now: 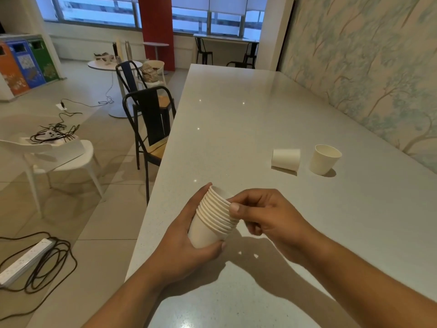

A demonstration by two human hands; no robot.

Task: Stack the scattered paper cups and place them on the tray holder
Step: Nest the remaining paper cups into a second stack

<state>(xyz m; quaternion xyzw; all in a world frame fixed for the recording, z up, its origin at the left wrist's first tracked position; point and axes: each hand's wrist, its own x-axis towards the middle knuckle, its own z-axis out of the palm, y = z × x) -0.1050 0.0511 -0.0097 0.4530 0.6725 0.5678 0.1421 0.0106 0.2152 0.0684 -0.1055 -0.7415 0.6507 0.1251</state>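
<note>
Clasping the stack [212, 221] in the left hand [189, 247], grip closed round its base; pinching the top rims with the right hand [267, 216], over the near tabletop [236, 114]. Mostly stacked. Left to collect, far right: a tipped cup [285, 158] and an upright cup [325, 159]. No tray holder in view.

Matt white paper cups [214, 218], glossy speckled stone-look tabletop [236, 114], black metal chair [151, 119] with wooden seat.
</note>
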